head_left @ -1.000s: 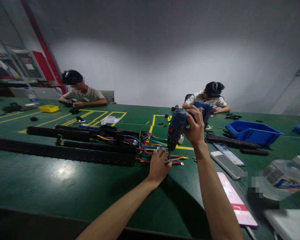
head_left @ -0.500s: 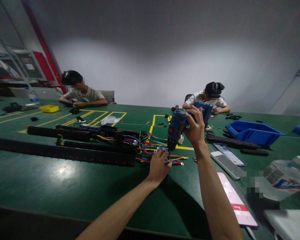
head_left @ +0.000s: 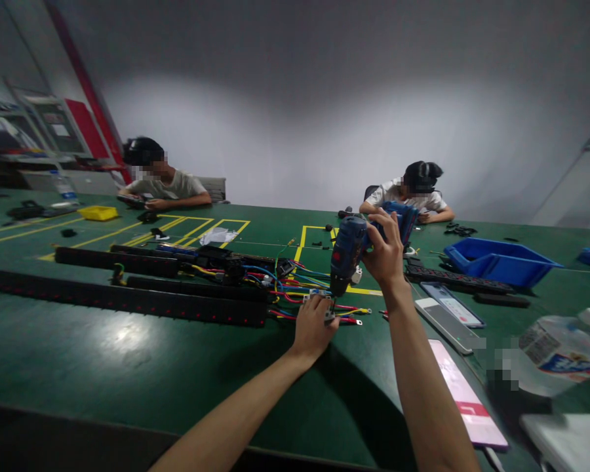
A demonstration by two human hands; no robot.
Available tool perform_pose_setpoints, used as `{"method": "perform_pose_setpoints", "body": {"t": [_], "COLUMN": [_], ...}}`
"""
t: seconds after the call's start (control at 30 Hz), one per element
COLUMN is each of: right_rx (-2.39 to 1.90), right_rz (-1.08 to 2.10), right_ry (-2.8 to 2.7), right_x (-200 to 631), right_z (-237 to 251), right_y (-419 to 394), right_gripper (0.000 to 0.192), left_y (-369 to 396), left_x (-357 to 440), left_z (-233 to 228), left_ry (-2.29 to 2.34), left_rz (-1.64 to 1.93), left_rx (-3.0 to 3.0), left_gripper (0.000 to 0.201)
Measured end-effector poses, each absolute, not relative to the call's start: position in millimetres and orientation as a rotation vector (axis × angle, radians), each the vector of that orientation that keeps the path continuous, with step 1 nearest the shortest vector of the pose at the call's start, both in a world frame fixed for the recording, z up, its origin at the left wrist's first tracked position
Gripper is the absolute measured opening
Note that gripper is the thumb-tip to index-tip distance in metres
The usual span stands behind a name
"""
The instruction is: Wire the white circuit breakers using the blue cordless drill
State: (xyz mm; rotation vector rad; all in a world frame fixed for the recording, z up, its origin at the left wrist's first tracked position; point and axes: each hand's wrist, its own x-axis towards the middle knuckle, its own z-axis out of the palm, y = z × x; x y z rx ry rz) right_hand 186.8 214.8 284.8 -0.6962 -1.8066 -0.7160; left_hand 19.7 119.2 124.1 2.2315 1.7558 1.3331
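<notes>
Almost nothing is being moved versus the earlier frames: both hands and the drill are being held in the same spots, only a slight camera shift is being seen.

Right hand (head_left: 386, 257) is being kept clenched around the grip of the blue cordless drill (head_left: 350, 249), which is being held upright with its bit pointing down. Bit tip is being pressed onto a small grey terminal part (head_left: 324, 303), toward the middle of the tabletop (head_left: 128, 367).

Left hand (head_left: 313, 326) is being kept closed on that terminal part, pinning it against the tabletop. Coloured wires (head_left: 295, 288) with ring lugs are being fanned out from it, running to the long black power strips (head_left: 128, 298) lying toward the left edge.

Near the right edge, flat white-and-pink panels (head_left: 465, 393) and a clear plastic bottle (head_left: 555, 354) are lying just beside the right forearm. A blue bin (head_left: 496, 261) is sitting further back on the right.

Along the far edge, two other people (head_left: 164, 183) are being seen seated, their hands resting on the tabletop, well apart from the drill. A yellow tray (head_left: 97, 212) is sitting near the far left corner.
</notes>
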Motion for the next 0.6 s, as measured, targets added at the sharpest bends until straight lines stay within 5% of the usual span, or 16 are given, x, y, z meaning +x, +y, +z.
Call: {"method": "perform_pose_setpoints", "body": {"t": [0.6], "right_rx": [-0.783], "right_rz": [-0.736], "right_ry": [-1.763], "right_x": [185.8], "right_z": [282.9], "right_y": [213.8], "right_gripper": [0.054], "left_y": [119.2], "left_x": [19.0], "left_z": [124.9], "left_ry": [1.755], "left_rz": [1.331], "left_rx": [2.223], "left_gripper": [0.023]}}
